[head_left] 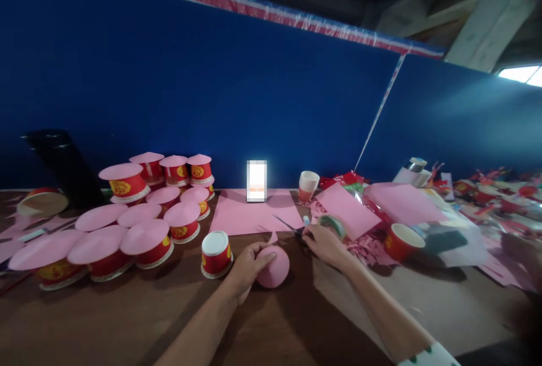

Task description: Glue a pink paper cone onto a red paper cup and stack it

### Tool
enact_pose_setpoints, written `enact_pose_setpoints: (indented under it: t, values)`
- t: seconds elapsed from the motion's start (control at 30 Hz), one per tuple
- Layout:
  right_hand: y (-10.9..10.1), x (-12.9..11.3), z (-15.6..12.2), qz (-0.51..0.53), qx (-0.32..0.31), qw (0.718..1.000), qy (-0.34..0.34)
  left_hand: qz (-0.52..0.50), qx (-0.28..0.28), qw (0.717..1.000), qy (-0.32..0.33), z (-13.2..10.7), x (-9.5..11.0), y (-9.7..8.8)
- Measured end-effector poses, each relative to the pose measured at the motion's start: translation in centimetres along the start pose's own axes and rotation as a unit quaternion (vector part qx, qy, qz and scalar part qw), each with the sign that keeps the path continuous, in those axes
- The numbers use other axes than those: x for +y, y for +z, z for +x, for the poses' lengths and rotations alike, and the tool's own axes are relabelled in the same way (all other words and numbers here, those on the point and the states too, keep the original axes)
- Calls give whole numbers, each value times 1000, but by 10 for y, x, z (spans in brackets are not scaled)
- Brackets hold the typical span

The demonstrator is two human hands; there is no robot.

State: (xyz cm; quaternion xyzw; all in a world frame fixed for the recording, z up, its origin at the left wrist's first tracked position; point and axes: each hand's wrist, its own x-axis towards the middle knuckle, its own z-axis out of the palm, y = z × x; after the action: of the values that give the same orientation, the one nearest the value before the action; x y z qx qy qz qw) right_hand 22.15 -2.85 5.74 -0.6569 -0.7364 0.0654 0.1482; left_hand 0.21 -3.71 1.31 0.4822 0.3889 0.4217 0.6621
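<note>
In my left hand [249, 267] is a round piece of pink paper [277, 269], pinched near its left edge with the thumb on top. A small pointed pink scrap [273, 237] shows just behind the disc. My right hand [324, 244] is closed at the handles of a pair of scissors [292, 226], whose blades point away to the left, over a pink sheet [237, 213]. The fingers partly hide the handles. Left of my left hand an upside-down red paper cup [217, 256] stands on the table without a pink top.
Several upturned red cups with pink paper tops [146, 236] crowd the left. A lit phone [256, 182] stands against the blue wall [254, 83]. On the right lie a tape roll [332, 225], pink paper [349, 210], scraps [372, 250] and an upright red cup [404, 242].
</note>
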Motion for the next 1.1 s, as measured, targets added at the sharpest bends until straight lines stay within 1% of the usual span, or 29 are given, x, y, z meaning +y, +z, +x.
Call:
enact_pose_setpoints:
  t: [0.1,0.17,0.23,0.27,0.33,0.4,0.47,0.53,0.6,0.7,0.87,0.93,1.03,1.1]
  values:
    - [-2,6,-7,56,-4,998,-15,1,-1,1000,-3,0,0,0]
    - [-3,11,-11,135,-8,990,-28,-3,-3,1000,-8,-1,0,1]
    - [-1,14,-13,243,-24,970,-16,-13,-3,1000,-14,-2,1,2]
    - [0,14,-14,305,-34,952,2,-18,-3,1000,-17,-2,2,2]
    - [5,12,-15,426,-52,902,42,-27,-2,999,-21,-3,3,2]
    - [9,7,-15,514,-58,854,62,-32,1,999,-23,-3,3,2]
    - [12,0,-15,568,-66,818,54,-33,1,999,-22,-3,4,1]
    - [15,-5,-15,597,-84,797,32,-32,1,999,-17,-3,5,1]
    - [18,-8,-15,600,-94,795,15,-36,3,999,-15,-1,5,1]
    - [24,-8,-18,589,-94,803,2,-52,12,998,-26,0,5,1]
    - [28,-7,-24,607,-119,785,15,-55,-1,998,-32,1,-1,0]
    - [28,-7,-25,599,-116,792,-2,-56,0,998,-36,0,-2,-1]
    - [28,-6,-26,575,-108,810,-28,-71,10,996,-46,0,0,-1]
    - [27,-5,-28,561,-117,819,-17,-71,15,996,-43,-1,4,-1]
